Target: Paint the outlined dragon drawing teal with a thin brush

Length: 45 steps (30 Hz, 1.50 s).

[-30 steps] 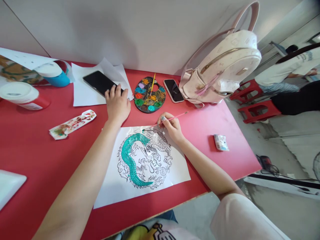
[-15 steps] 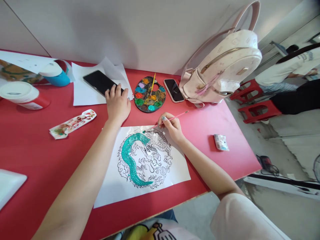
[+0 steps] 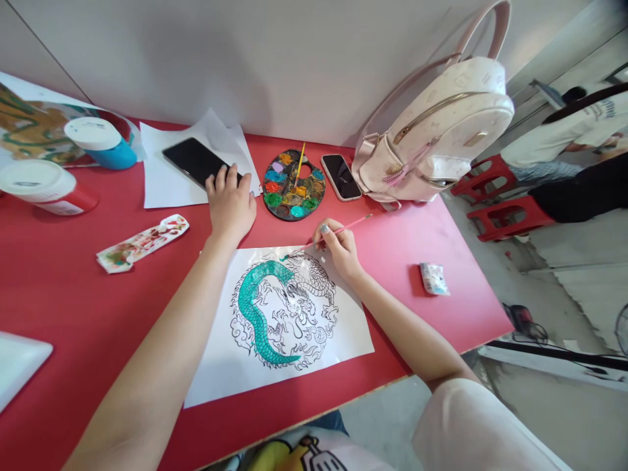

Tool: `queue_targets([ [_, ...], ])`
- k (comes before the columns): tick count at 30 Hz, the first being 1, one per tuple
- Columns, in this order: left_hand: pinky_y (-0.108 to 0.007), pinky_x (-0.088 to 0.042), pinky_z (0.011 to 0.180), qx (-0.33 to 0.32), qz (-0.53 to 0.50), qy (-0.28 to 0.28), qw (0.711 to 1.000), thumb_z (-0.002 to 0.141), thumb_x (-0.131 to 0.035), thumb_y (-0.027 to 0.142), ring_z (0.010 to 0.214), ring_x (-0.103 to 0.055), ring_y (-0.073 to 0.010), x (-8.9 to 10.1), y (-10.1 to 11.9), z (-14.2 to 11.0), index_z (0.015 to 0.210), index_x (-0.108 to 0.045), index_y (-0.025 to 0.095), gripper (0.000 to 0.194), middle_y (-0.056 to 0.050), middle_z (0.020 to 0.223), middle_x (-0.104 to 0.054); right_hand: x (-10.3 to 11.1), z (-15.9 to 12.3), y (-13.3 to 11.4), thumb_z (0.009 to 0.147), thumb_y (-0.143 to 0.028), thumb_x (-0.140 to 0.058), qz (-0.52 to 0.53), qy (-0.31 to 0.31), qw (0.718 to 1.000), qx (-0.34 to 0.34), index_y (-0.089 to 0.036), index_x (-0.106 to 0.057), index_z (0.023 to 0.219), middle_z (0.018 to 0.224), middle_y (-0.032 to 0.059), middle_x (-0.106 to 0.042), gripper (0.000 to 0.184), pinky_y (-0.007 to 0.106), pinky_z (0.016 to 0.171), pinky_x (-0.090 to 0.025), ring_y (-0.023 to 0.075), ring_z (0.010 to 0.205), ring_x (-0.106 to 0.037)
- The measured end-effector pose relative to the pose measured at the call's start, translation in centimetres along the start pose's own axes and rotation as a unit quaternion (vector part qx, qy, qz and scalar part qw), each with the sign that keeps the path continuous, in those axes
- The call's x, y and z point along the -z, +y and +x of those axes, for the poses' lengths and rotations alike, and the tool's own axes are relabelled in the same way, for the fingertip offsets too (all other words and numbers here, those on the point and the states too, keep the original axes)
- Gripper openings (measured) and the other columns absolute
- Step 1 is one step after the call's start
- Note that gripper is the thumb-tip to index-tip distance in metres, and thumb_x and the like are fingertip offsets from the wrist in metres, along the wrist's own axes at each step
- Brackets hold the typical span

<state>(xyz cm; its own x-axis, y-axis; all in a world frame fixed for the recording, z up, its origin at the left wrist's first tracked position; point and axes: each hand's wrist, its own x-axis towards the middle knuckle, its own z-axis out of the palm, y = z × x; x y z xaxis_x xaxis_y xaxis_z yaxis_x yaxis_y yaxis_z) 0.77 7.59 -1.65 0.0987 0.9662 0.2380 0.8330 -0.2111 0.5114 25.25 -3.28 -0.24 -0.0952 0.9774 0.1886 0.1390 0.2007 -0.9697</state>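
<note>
Pinched in my right hand (image 3: 338,248) is a thin pink paintbrush (image 3: 351,225), its green-wetted tip at the upper edge of the dragon drawing. The drawing sheet (image 3: 210,373) lies in front of me, a round line dragon with its left, curving body painted teal and its head and right side uncoloured. My left hand (image 3: 231,203) rests flat, fingers outstretched over the near right end of a black phone (image 3: 193,160) that lies on white paper (image 3: 161,190). Beyond the drawing sits a paint palette (image 3: 275,210) with several colours and a yellow brush (image 3: 300,163) across it.
A second phone (image 3: 341,176) lies beside a cream backpack (image 3: 441,124) against the wall. At left stand a red-and-white jar (image 3: 46,186), a blue bottle (image 3: 105,147) and a paint-stained strip (image 3: 142,243). A small packet (image 3: 434,279) lies right. People and red stools (image 3: 513,216) are beyond the table.
My right hand has shifted very slightly to the right with the paintbrush. The blue bottle and painted sheet at far left look slightly moved. My left hand stays put.
</note>
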Motion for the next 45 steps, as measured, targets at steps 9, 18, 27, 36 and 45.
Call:
queue_targets([
  [9,-0.078,-0.018,0.148,0.001,-0.007,-0.013,1.000,0.107,-0.052,0.027,0.182,-0.032,-0.0464,0.32,0.06,-0.02,0.163,-0.069,0.026,0.058,-0.012,0.193,-0.045,0.02,-0.02,0.11,0.103,-0.091,-0.066,0.007,-0.005,1.000,-0.003,-0.025,-0.064,0.076,0.066,-0.0009,-0.059,0.072,0.031,0.062,-0.049,0.0149,0.060,-0.050],
  [18,-0.080,-0.021,0.146,-0.003,-0.009,0.001,1.000,0.105,-0.052,0.027,0.180,-0.035,-0.0453,0.24,0.15,-0.10,0.160,-0.070,0.031,0.058,-0.010,0.189,-0.053,-0.12,-0.03,-0.15,0.098,-0.095,-0.068,0.010,-0.026,0.999,-0.015,-0.025,-0.065,0.077,0.068,-0.0001,-0.063,0.073,0.033,0.062,-0.050,0.0156,0.061,-0.052],
  [27,-0.083,-0.017,0.146,-0.002,-0.028,-0.008,1.000,0.101,-0.059,0.025,0.181,-0.032,-0.0490,0.38,0.20,-0.05,0.162,-0.070,0.029,0.062,-0.012,0.191,-0.048,0.06,-0.10,-0.04,0.103,-0.090,-0.068,0.019,-0.022,1.000,-0.002,-0.024,-0.066,0.078,0.068,-0.0002,-0.062,0.070,0.031,0.061,-0.049,0.0145,0.060,-0.051],
  [36,-0.082,-0.019,0.146,-0.003,-0.011,-0.012,1.000,0.103,-0.058,0.027,0.181,-0.033,-0.0490,0.40,0.07,-0.05,0.162,-0.069,0.030,0.061,-0.011,0.193,-0.046,-0.04,-0.10,0.05,0.102,-0.092,-0.068,0.013,-0.010,1.000,-0.003,-0.025,-0.065,0.076,0.066,-0.0003,-0.061,0.071,0.031,0.059,-0.048,0.0154,0.059,-0.052],
  [45,-0.080,-0.021,0.147,-0.004,-0.005,-0.005,1.000,0.104,-0.052,0.026,0.181,-0.034,-0.0460,0.20,0.06,-0.06,0.159,-0.070,0.029,0.058,-0.012,0.191,-0.049,0.00,-0.08,-0.01,0.102,-0.093,-0.065,-0.007,0.013,1.000,-0.003,-0.026,-0.065,0.075,0.065,-0.0005,-0.060,0.073,0.032,0.060,-0.048,0.0155,0.059,-0.050],
])
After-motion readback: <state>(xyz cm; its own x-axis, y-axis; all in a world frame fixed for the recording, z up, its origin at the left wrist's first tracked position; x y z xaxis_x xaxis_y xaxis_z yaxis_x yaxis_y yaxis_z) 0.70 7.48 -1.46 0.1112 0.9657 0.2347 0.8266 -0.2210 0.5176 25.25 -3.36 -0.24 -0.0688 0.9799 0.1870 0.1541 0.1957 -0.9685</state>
